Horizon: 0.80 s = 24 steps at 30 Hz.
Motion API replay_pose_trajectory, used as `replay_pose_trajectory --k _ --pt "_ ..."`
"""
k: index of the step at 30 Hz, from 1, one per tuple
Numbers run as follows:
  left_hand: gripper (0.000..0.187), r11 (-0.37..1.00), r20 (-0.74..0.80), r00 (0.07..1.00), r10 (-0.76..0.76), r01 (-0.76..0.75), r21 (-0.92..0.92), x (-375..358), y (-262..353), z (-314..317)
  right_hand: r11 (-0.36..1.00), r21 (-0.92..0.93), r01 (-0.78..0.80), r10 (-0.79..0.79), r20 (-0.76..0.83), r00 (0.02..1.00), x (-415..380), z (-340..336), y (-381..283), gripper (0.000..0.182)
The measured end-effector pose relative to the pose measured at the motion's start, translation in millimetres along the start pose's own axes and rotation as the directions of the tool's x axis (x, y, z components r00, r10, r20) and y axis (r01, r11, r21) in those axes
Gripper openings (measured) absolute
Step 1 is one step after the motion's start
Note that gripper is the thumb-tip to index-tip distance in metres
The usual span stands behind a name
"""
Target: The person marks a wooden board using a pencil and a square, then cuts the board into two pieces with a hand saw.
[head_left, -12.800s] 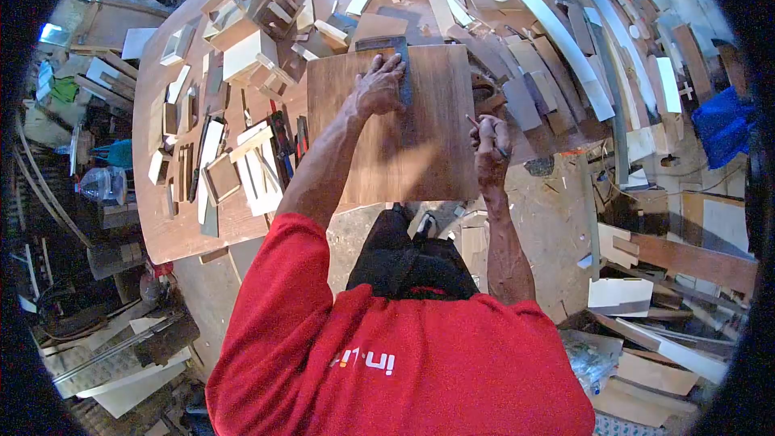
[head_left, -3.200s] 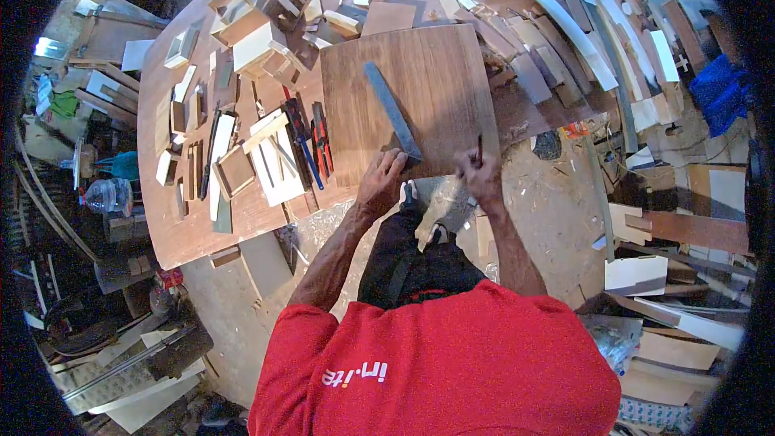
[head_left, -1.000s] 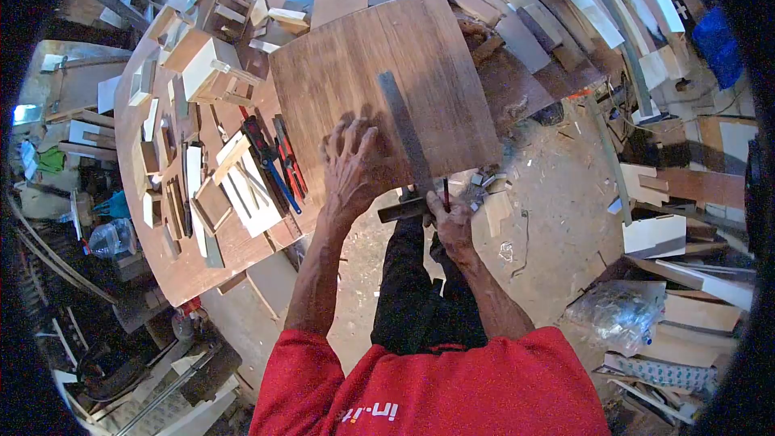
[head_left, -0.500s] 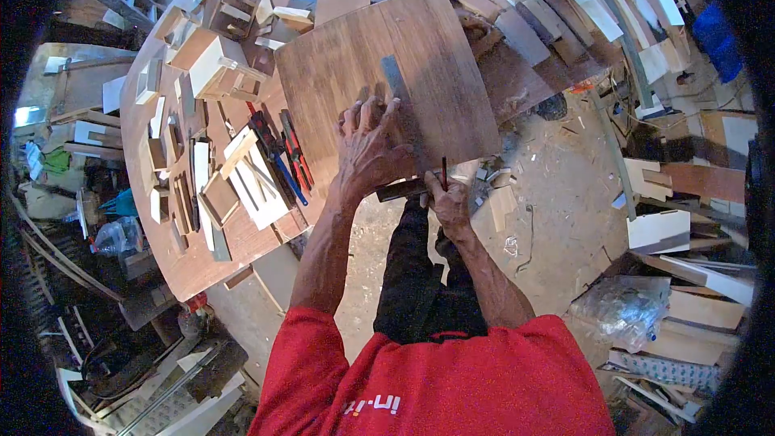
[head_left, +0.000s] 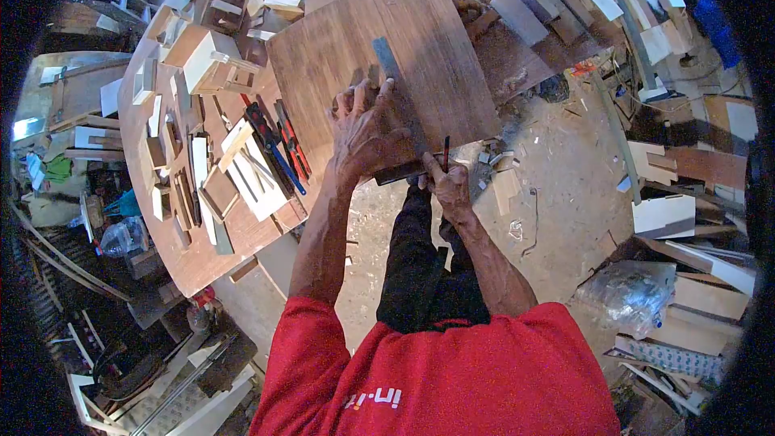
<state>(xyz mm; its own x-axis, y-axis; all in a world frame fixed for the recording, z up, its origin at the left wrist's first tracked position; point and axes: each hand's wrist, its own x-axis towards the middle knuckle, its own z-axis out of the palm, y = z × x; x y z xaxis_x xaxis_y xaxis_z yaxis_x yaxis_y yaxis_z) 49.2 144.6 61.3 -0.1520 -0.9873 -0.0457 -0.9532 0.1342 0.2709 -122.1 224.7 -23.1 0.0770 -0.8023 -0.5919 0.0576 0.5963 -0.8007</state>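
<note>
A wide brown wooden board (head_left: pixel 452 48) lies on the worktable before me. Across it runs the thin metal blade of a try square (head_left: pixel 381 52), and the dark stock sits along the board's near edge. My left hand (head_left: pixel 360 131) is spread over the board, fingers stretched out and resting at the blade. At the near edge my right hand (head_left: pixel 450 190) is closed around a dark pencil (head_left: pixel 447 147), which points up past the edge. Its fingers are right beside the end of the stock.
Left of the board, red-handled pliers (head_left: pixel 292 139) and a dark tool with a blue strip lie on the table (head_left: pixel 194 268) among wood offcuts. A box-like wooden piece (head_left: pixel 202 60) stands behind them. Stacked planks (head_left: pixel 517 16) fill the back right. Scraps litter the floor (head_left: pixel 557 186).
The view has shifted slightly, so the board sits a little higher in it. Both hands keep nearly the same places on the board and square.
</note>
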Motion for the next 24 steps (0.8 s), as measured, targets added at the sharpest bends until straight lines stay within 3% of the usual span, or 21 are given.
replay_pose_trajectory --k 7,13,22,24 --pt "0.09 1.0 0.023 1.0 -0.002 0.003 -0.031 2 -11 15 0.999 0.047 0.01 -0.009 -0.028 1.0 1 4 5 0.032" --pt "0.089 1.0 0.039 0.999 -0.019 0.019 0.0 1 -8 10 0.996 -0.056 0.066 -0.068 -0.04 0.997 -2 1 -2 0.035" --pt "0.088 0.999 0.047 0.999 -0.025 0.027 -0.03 3 -4 5 0.998 -0.021 0.055 -0.056 -0.025 0.998 -3 1 -1 0.037" --pt "0.087 0.999 0.058 0.998 -0.027 0.028 -0.015 3 -5 5 0.996 0.069 0.062 -0.061 -0.016 0.998 -3 3 0 0.035"
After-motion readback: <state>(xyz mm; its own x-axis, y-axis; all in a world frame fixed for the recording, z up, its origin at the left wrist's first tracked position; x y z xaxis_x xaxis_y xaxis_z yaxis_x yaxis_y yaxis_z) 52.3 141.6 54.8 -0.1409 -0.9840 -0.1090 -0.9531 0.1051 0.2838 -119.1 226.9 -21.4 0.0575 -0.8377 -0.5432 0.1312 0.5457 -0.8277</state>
